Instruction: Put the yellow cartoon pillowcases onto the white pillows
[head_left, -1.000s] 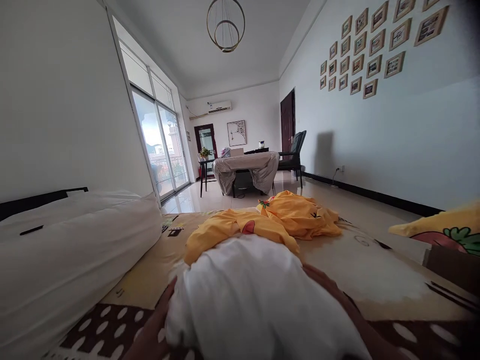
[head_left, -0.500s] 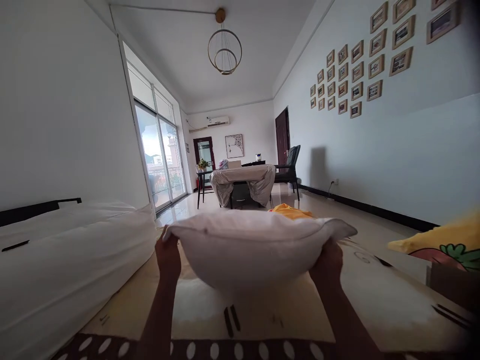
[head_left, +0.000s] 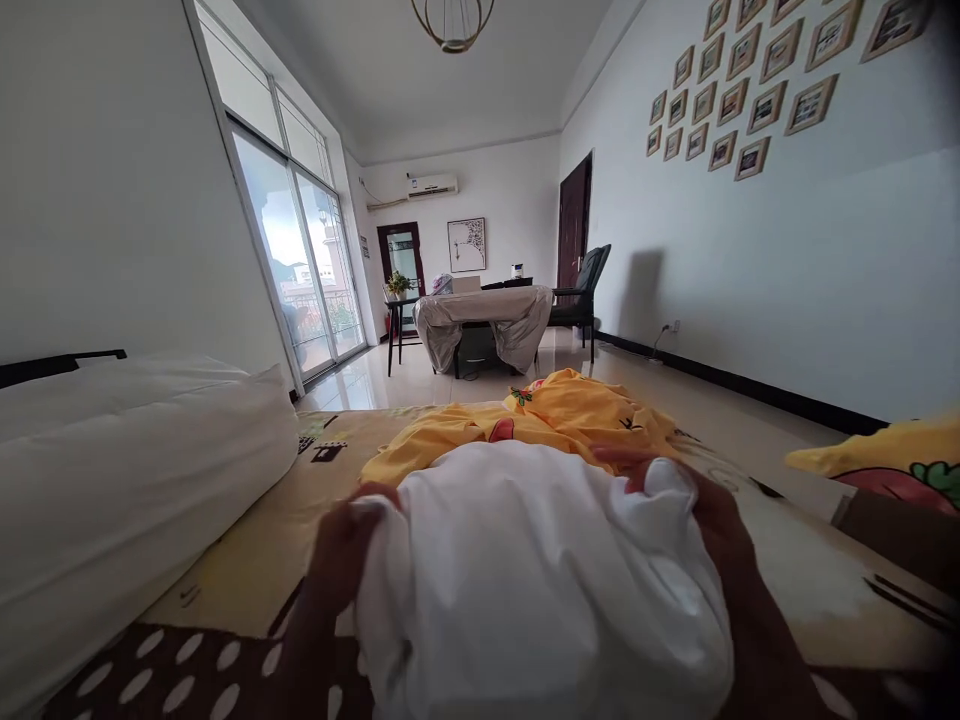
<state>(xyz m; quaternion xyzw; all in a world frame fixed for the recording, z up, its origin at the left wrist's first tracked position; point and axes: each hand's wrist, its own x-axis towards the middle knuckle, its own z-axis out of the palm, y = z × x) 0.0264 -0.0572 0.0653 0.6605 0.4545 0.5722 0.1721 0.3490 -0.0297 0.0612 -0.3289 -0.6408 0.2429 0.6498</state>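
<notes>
A white pillow (head_left: 540,590) fills the lower middle of the head view, creased and bulging towards me. My left hand (head_left: 349,535) is closed on its left corner, fingers over the top edge. At the right corner my right hand (head_left: 712,510) grips the fabric, with its fingers reaching behind the edge. Just beyond the pillow lies crumpled yellow cloth (head_left: 592,410) with a carrot print. Under everything is a patterned bed sheet (head_left: 232,575) in beige with a brown, white-spotted band. The pillow hides its own underside and the sheet below it.
A thick white bundle of bedding (head_left: 135,480) lies along the left. A yellow carrot-print item (head_left: 892,465) rests at the right above a brown box-like thing (head_left: 892,530). Across the tiled floor stand a covered table (head_left: 487,305) and a black chair (head_left: 581,290).
The pillow has come down and closer to me, tilting so its broad face shows. Both hands kept hold of it. More of the yellow cloth now shows behind, and my view has tipped downward.
</notes>
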